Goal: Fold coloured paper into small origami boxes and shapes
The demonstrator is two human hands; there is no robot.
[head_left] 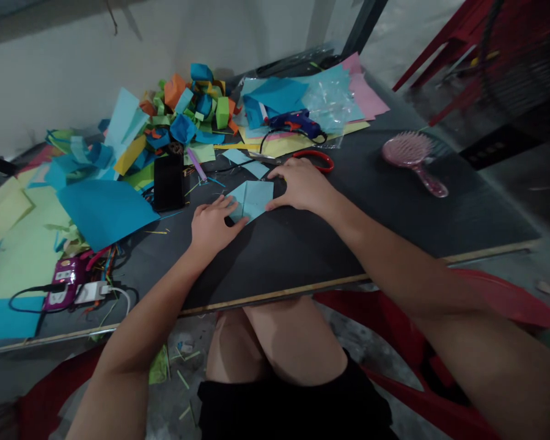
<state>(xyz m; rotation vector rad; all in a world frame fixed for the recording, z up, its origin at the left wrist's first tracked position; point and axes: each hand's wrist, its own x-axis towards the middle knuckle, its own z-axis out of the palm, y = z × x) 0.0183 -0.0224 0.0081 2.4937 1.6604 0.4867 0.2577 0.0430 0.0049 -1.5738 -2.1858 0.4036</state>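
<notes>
A light blue sheet of paper with crease lines lies on the dark table between my hands. My left hand rests on its left side, fingers stretched out over the edge and thumb at the lower edge. At the right side, my right hand touches the sheet with thumb and fingers apart. Just beyond my right fingers lie scissors with red handles, partly hidden by the hand. Another light blue paper piece lies behind the creased sheet.
A phone and purple stick lie left of the paper. Behind are folded paper pieces and a blue glue gun. A pink hairbrush lies right; a purple power strip sits near the front-left edge.
</notes>
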